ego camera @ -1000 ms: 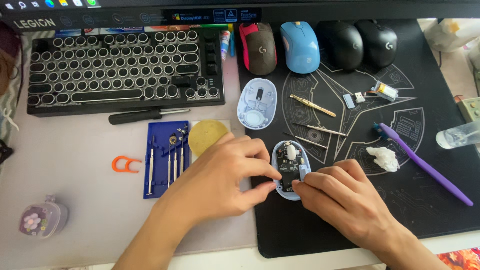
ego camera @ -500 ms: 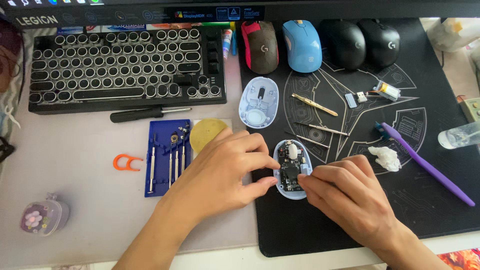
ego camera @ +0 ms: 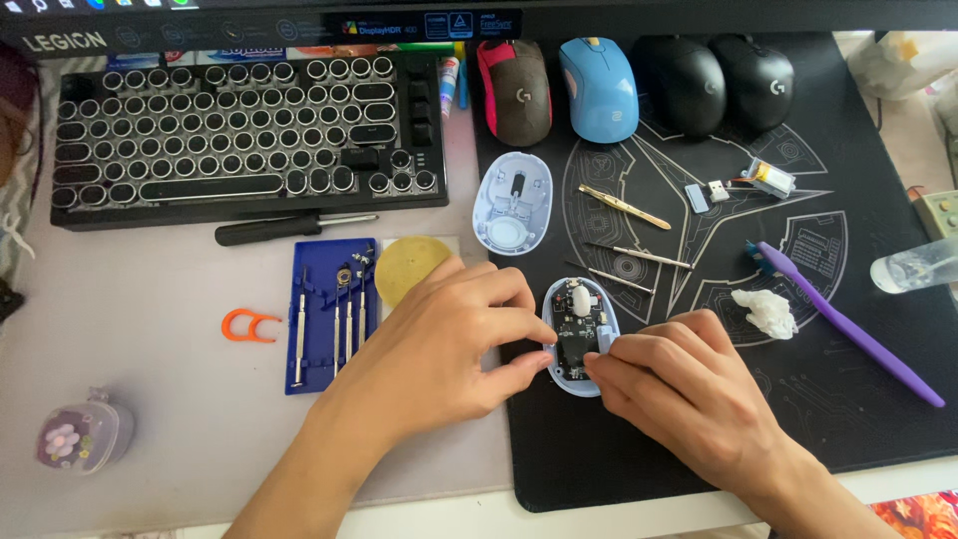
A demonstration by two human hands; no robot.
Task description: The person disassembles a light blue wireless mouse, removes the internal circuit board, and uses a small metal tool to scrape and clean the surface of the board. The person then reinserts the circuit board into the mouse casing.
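Note:
An opened pale-blue computer mouse base (ego camera: 576, 329) with its circuit board showing lies on the black desk mat (ego camera: 699, 439). My left hand (ego camera: 439, 344) grips its left edge with thumb and fingertips. My right hand (ego camera: 679, 384) pinches at the board's lower right side; what the fingertips hold is hidden. The mouse's removed top shell (ego camera: 512, 203) lies upside down just above, beside brass tweezers (ego camera: 626, 207) and two thin metal tools (ego camera: 639, 257).
A round-key black keyboard (ego camera: 239, 130) sits upper left with a black screwdriver (ego camera: 289, 228) below it. A blue tool tray (ego camera: 332, 309), yellow disc (ego camera: 409, 262), orange clip (ego camera: 249, 325), several mice (ego camera: 639, 85), purple brush (ego camera: 848, 319), and white wad (ego camera: 766, 311) surround the work.
Both hands stay on the opened mouse base; the fingers shifted only slightly along its edges. Nothing else on the desk moved.

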